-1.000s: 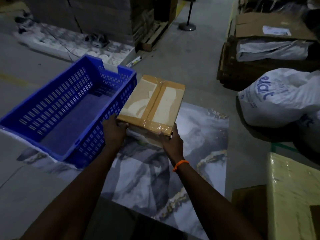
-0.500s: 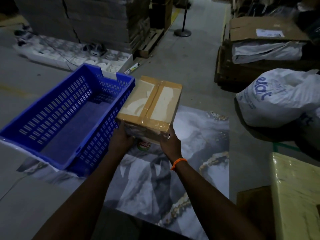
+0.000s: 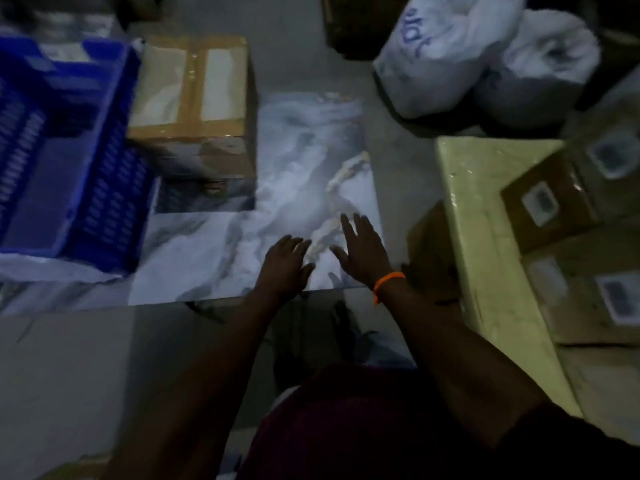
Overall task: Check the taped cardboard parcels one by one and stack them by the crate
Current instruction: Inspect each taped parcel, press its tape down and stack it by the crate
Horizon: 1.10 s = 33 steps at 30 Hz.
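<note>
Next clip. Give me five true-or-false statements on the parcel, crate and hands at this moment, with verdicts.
1. The taped parcel sits beside the blue crate. True.
2. Both hands grip the parcel. False: the left hand and right hand hold nothing, fingers straight, over the marbled sheet.
3. An orange band circles the right wrist. True.
4. A parcel lies inside the crate. False: none shows in the part of the crate in view.
5. Labelled boxes rest on a pale wrapped block at the person's right. True.
</note>
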Tool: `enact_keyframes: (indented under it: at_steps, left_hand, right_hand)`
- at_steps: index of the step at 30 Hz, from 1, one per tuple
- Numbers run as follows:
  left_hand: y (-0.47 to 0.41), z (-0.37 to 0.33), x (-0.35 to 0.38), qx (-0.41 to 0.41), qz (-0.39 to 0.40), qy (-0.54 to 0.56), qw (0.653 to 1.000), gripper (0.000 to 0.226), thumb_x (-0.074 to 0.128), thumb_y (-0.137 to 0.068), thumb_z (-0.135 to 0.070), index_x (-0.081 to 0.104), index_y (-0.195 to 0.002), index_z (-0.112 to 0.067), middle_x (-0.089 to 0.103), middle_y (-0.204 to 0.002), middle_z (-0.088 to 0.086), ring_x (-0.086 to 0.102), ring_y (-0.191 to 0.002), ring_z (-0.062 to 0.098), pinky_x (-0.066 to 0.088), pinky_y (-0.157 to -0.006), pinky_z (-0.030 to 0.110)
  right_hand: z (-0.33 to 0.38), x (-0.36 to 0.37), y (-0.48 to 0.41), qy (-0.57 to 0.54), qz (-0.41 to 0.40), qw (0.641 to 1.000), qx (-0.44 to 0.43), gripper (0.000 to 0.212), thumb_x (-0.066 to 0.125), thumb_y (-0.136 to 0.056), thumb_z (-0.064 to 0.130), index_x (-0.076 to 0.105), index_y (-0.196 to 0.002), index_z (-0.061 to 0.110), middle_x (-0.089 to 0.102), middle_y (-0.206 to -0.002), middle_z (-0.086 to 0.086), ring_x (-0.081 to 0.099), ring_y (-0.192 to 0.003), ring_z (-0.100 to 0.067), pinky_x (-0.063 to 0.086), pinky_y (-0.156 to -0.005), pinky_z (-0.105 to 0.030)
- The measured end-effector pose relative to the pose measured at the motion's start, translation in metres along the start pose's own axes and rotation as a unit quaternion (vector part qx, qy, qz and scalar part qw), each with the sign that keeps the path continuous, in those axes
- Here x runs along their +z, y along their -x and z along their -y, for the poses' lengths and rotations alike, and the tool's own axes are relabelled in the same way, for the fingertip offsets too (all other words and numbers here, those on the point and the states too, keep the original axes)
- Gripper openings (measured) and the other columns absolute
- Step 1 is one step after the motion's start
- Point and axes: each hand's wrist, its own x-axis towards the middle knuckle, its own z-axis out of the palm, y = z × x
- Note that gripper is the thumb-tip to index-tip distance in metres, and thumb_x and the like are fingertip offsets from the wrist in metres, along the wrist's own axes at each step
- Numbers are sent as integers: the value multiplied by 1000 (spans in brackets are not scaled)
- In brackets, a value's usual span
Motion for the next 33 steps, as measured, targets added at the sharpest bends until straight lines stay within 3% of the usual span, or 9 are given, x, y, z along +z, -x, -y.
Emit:
enact_keyframes:
  at_steps: [4,9,12,18,23,26,28,31,33]
  left_hand:
    - [-12,-61,27,71,30,10,997,55,50,-89,-43,65,-128,-5,67,-121,17,60,-116,43,54,-93,50]
    - [-23,-153,57,129,33,31,991,49,61,-89,-35,64,-128,-6,66,-117,18,60,-112,42,54,-88,47]
    - [-27,-212,83,159,30,35,986,45,62,-95,-32,61,-133,-9,64,-123,16,57,-118,39,52,-91,47]
    - [-39,-366,143,214,83,64,971,40,61,-99,-29,59,-136,-15,62,-133,12,52,-127,33,51,-96,44]
    - [-36,-497,192,290,154,67,942,45,53,-104,-36,51,-145,-19,59,-138,7,49,-129,27,50,-92,40]
    - [-36,-546,218,281,183,66,940,60,54,-102,-42,38,-153,-15,43,-153,11,45,-135,31,47,-99,41]
    - [-39,-564,232,238,197,86,947,71,56,-100,-45,30,-157,-11,33,-159,15,43,-137,34,45,-105,42]
    - [-50,-579,249,155,207,129,957,76,62,-97,-46,32,-155,-8,37,-156,15,49,-133,32,47,-106,42]
    - [-57,-586,257,114,203,162,959,77,66,-93,-46,37,-153,-8,45,-150,14,54,-127,32,50,-101,40]
  right_hand:
    - [-60,-9,73,-35,-39,991,122,77,51,-102,49,26,-161,6,27,-163,-31,23,-152,-49,23,-122,-55]
    - [-152,-22,159,-87,-78,974,195,84,36,-98,61,45,-149,-5,44,-149,-37,41,-139,-55,38,-114,-63]
    - [-199,-51,210,-103,-112,962,225,65,54,-101,40,44,-150,-1,45,-151,-28,38,-144,-45,37,-117,-52]
    - [-292,-91,314,-124,-288,931,185,47,56,-101,32,57,-140,6,58,-136,-15,51,-129,-29,36,-110,-30]
    - [-364,-105,411,-61,-388,885,249,31,59,-97,19,66,-124,7,64,-121,-14,56,-112,-34,49,-94,-47]
    - [-396,-105,464,-73,-415,823,381,37,66,-93,22,63,-129,14,54,-132,-11,50,-119,-33,52,-91,-54]
    - [-409,-99,491,-100,-397,772,486,63,77,-87,29,51,-143,14,42,-148,-16,42,-132,-39,46,-103,-59]
    - [-427,-78,519,-290,-356,652,604,101,87,-77,53,36,-154,11,39,-155,-18,35,-142,-39,34,-113,-54]
    - [-433,-67,528,-424,-338,585,603,100,83,-72,69,42,-147,17,50,-140,-13,48,-133,-31,42,-105,-47]
